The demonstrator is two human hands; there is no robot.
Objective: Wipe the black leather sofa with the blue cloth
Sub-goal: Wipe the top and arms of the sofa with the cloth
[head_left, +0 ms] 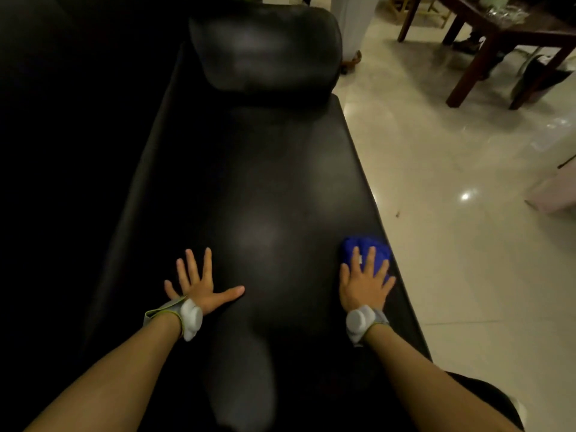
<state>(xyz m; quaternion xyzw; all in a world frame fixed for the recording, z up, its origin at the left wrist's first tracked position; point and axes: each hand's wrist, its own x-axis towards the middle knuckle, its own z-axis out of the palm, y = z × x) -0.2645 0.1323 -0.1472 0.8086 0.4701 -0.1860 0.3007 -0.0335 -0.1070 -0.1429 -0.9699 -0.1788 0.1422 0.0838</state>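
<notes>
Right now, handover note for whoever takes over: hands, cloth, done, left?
Left hand: open, spread flat on the black leather sofa seat, holding nothing.
Right hand: open, straight fingers pressing the blue cloth onto the seat near its right edge.
Done: cannot tell; no wiped patch stands out.
Left: probably the seat ahead and the cushion at the far end.

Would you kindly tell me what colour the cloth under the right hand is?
The cloth is bright blue, seen in the head view.
</notes>
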